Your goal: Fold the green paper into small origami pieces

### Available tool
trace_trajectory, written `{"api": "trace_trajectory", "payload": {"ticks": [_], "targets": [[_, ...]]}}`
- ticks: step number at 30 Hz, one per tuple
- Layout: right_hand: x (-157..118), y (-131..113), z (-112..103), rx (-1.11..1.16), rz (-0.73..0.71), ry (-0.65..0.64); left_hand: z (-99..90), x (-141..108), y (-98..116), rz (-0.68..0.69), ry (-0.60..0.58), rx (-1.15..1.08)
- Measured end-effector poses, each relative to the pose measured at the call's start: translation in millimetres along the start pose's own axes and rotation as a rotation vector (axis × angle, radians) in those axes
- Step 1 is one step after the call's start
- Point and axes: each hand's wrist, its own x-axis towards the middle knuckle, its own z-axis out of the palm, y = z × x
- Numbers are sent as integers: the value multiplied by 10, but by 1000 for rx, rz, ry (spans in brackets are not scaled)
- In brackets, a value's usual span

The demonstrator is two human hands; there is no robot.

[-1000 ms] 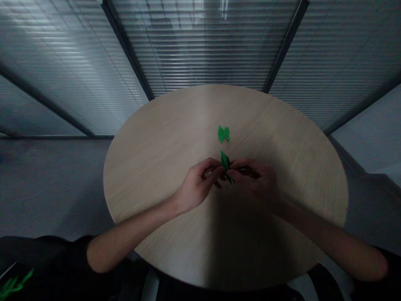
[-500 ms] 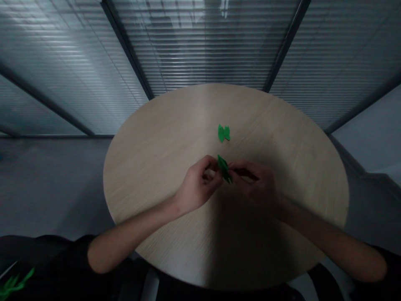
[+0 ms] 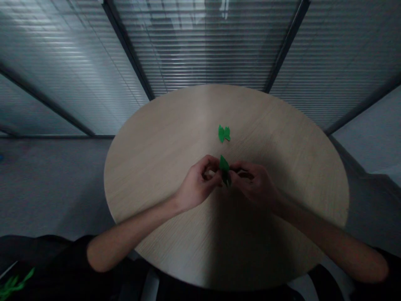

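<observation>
Between my two hands is a small green folded piece, pointed at its top and dark in its lower part (image 3: 224, 164). My left hand (image 3: 200, 182) pinches it from the left side with thumb and forefinger. From the right, my right hand (image 3: 255, 182) grips the same piece with its fingertips, in shadow. Farther up the round table (image 3: 156, 138) lies a second green piece (image 3: 224, 133), made of two leaf-like halves side by side, touched by neither hand.
Glass panels with blinds (image 3: 206, 50) stand behind the table's far edge. At the lower left, a bright green branching thing (image 3: 17, 284) shows against dark cloth. Grey floor (image 3: 46, 184) surrounds the table.
The green piece between my hands has turned more upright, and its pointed top has shifted slightly right. My right hand has drawn slightly closer to my left. The other green piece has stayed put.
</observation>
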Motion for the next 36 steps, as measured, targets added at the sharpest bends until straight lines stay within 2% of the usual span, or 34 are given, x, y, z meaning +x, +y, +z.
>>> {"api": "trace_trajectory", "payload": {"ticks": [8,19,23,27,32,36], "targets": [[-10,38,28,58,41,54,-21,-9,16,-1,18,121],[10,32,0,126,154,7,-17,44,28,-117,-68,-153],[0,25,18,129,152,48,4,32,31,-114,-26,-103],[-1,23,28,103,138,55,-1,41,47,-142,-55,-114],[4,36,8,43,117,-6,-25,61,65,-162,-78,-120],[-3,22,-10,1,92,-51,-16,55,77,-151,-33,-105]]}}
